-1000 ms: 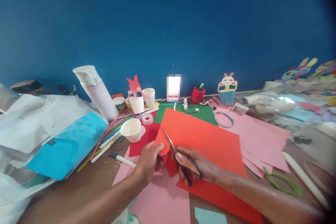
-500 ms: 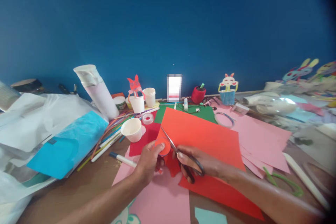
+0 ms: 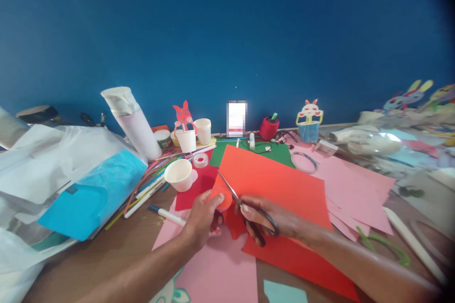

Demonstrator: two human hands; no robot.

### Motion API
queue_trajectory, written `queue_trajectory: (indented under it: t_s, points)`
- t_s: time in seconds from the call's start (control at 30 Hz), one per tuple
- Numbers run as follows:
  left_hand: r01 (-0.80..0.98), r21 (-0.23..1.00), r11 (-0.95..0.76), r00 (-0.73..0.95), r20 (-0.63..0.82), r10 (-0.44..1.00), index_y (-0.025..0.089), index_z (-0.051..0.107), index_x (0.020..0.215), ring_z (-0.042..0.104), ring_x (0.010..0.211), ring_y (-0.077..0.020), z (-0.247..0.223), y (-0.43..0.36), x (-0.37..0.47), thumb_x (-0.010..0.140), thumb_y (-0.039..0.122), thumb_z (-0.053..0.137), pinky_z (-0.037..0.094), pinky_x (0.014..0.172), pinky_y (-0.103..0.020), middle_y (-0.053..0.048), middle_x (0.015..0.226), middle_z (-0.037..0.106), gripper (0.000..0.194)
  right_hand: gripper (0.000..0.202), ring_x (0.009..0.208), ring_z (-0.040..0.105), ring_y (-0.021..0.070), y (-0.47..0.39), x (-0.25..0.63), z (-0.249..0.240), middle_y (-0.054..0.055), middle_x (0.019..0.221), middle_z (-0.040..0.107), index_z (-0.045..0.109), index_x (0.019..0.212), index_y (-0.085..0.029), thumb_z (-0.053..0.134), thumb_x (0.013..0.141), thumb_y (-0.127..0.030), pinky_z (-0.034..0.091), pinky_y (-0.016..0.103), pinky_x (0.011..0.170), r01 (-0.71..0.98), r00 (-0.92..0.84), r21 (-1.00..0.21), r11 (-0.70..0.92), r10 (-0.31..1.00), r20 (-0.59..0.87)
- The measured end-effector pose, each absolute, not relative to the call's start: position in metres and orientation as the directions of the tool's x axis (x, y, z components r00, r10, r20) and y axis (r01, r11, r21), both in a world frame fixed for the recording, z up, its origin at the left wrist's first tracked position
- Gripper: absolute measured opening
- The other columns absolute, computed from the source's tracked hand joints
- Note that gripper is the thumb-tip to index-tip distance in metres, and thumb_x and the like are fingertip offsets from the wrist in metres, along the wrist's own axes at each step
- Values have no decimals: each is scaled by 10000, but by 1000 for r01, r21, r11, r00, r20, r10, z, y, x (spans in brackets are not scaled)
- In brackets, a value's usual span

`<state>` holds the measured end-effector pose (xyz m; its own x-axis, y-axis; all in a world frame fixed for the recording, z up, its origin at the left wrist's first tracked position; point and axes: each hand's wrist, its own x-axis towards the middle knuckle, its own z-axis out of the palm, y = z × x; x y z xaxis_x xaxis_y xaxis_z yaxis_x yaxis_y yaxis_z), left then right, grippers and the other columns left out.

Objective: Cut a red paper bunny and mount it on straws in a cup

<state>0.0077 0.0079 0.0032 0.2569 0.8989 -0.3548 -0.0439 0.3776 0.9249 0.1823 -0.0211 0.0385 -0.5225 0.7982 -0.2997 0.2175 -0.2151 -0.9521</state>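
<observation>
Between the thumb and fingers of my left hand [image 3: 204,213] is a small round orange-red paper piece [image 3: 223,201], with a drawn line along its edge. My right hand [image 3: 265,215] grips black-handled scissors [image 3: 230,187], whose blades point up and left just beside the round piece. The large orange-red sheet [image 3: 270,175] lies under and behind both hands, its lower left side cut unevenly. A pink sheet [image 3: 223,274] is below my hands. The lower fingers of my left hand are partly hidden.
A white paper cup [image 3: 178,175], a tape roll [image 3: 200,160] and a marker [image 3: 167,215] lie left of my hands. Farther left stands a tilted white bottle [image 3: 137,128]. Pink sheets [image 3: 355,189] and a green pipe cleaner [image 3: 384,244] are at the right.
The view has shifted very slightly. The round piece and my hands keep nearly the same places, and the scissors look slightly more closed.
</observation>
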Motion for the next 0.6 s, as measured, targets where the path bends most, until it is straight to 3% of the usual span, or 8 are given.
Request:
queue_trajectory:
  t_s: [0.4, 0.6]
  points:
    - [-5, 931, 365, 300, -347, 889, 168, 496, 705, 395, 300, -96, -1, 17, 4, 730, 397, 507, 307, 276, -190, 37, 400, 471, 230, 451, 398, 502, 67, -20, 180, 34, -30, 505, 536, 441, 806, -156, 387, 801, -604, 308, 158, 383, 211, -501, -947, -243, 805, -318]
    - [19, 936, 352, 357, -336, 872, 157, 530, 684, 432, 320, -102, -1, 26, 0, 723, 409, 529, 297, 295, -191, 16, 441, 507, 255, 485, 395, 531, 93, -23, 170, 23, -15, 507, 547, 437, 825, -153, 317, 814, -623, 295, 171, 369, 44, -486, -962, -270, 835, -256]
